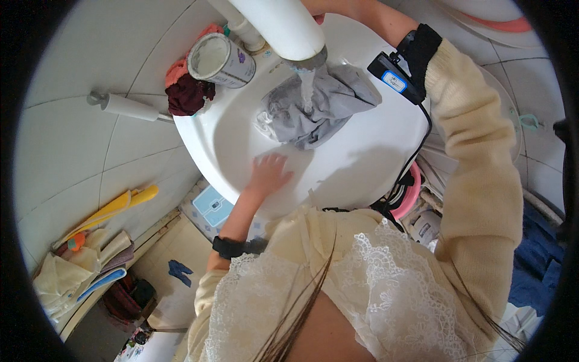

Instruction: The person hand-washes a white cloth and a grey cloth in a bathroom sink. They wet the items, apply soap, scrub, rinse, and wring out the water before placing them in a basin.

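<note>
A wet, crumpled grey cloth (334, 92) lies in the white washbasin (353, 167). Water (307, 90) runs onto it from a thick white tap (289, 27). My left hand (272, 174) holds nothing, its fingers spread over the near side of the bowl, just short of the cloth. Up at the top edge, my right hand (319, 18) reaches behind the tap's body. Only a bit of that hand shows, so its grip is hidden.
An open white tub (221, 61) stands on the basin's left rim beside a dark red cloth (187, 95) and a coral cloth (176, 72). A pink plastic basin (410, 194) sits below at right. A light-blue scale (212, 206) lies on the floor at left.
</note>
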Motion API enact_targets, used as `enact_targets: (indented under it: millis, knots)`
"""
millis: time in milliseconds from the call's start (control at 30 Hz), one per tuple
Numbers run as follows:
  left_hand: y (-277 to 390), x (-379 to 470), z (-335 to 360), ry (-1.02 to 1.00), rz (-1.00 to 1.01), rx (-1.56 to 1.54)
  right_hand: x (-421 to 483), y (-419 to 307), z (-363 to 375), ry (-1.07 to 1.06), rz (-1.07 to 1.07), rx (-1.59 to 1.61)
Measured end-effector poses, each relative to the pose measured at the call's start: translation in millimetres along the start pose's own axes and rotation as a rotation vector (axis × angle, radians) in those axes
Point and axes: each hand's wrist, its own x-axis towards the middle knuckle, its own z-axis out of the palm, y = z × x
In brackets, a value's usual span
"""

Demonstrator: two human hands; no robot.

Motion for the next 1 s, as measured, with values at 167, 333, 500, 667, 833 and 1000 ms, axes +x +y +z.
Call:
enact_targets:
  millis: [167,333,500,667,833,1000]
  knots:
    - [24,44,-27,0.465,0.235,-0.100,-3,-2,0,0.004,0.006,0.040]
    - [50,94,-17,0.086,0.155,0.161,-1,-2,0,-0.010,0.047,0.002]
    - [39,117,1,0.021,0.151,0.199,1,1,4,0.020,-0.043,-0.011]
    - [27,126,2,0.372,0.262,0.180,-6,2,4,0.022,-0.096,0.006]
    - [25,114,-30,0.522,0.291,-0.940,-12,-1,3,0.025,-0.060,0.028]
    - [18,68,-54,0.206,0.028,-1.610,-11,-2,4,0.046,-0.066,0.010]
